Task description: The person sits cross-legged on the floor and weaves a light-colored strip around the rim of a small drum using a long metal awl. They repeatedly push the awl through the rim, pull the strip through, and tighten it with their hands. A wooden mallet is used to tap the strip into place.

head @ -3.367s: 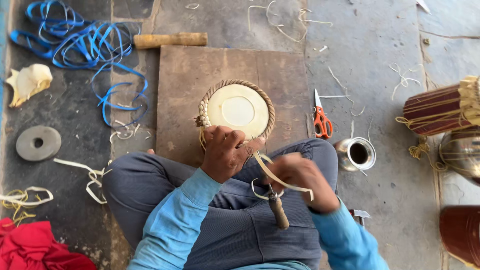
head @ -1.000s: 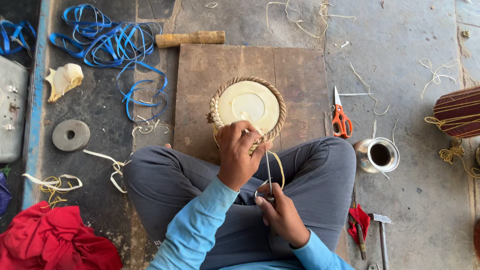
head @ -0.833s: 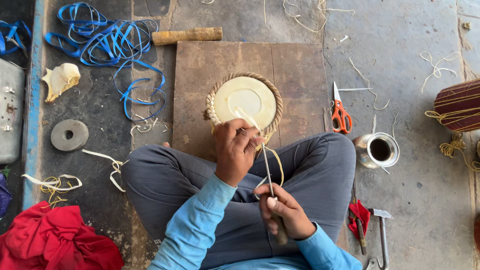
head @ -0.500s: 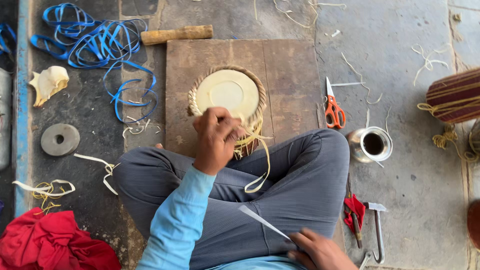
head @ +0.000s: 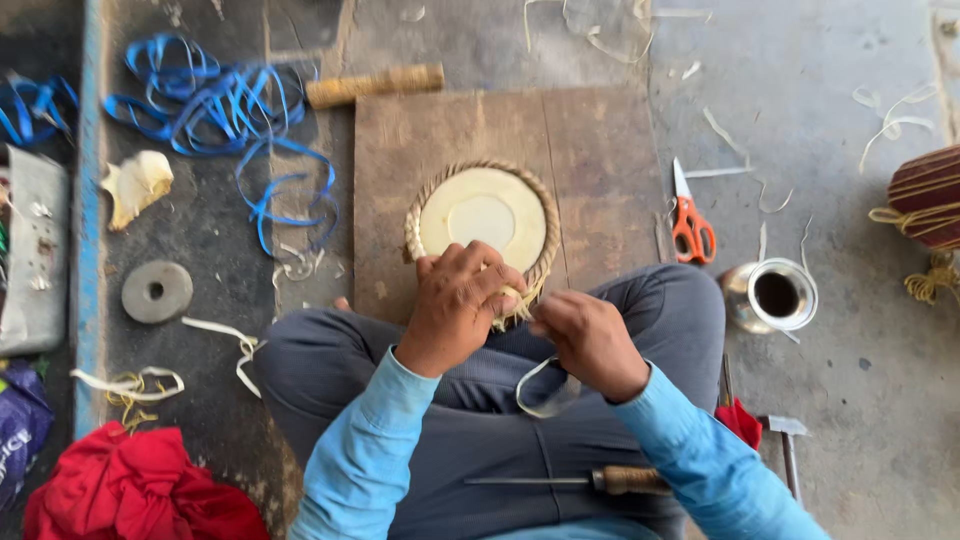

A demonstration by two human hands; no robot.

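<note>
The drum head (head: pixel 483 213), a round pale skin ringed with plaited straw-coloured lacing, is lying on a wooden board (head: pixel 590 170) just in front of the seated person's crossed legs. The left hand (head: pixel 457 305) is pressing down on the near rim of the ring, fingers curled over the plait and gripping it. The right hand (head: pixel 590 340) is closing in just beside it, pinching a pale strap (head: pixel 545 385) whose loose loop is hanging over the lap. Judging from this, the lacing step is under way: the strap is being fed into the rim's weave. The next move seems to call for a firm hold on the ring while the strap is drawn snug through the plait, without twisting it. An awl with a wooden handle (head: pixel 590 481) is resting across the lap, untouched. Orange-handled scissors (head: pixel 692 222) and a small metal cup (head: pixel 778 295) are sitting to the right of the board.
</note>
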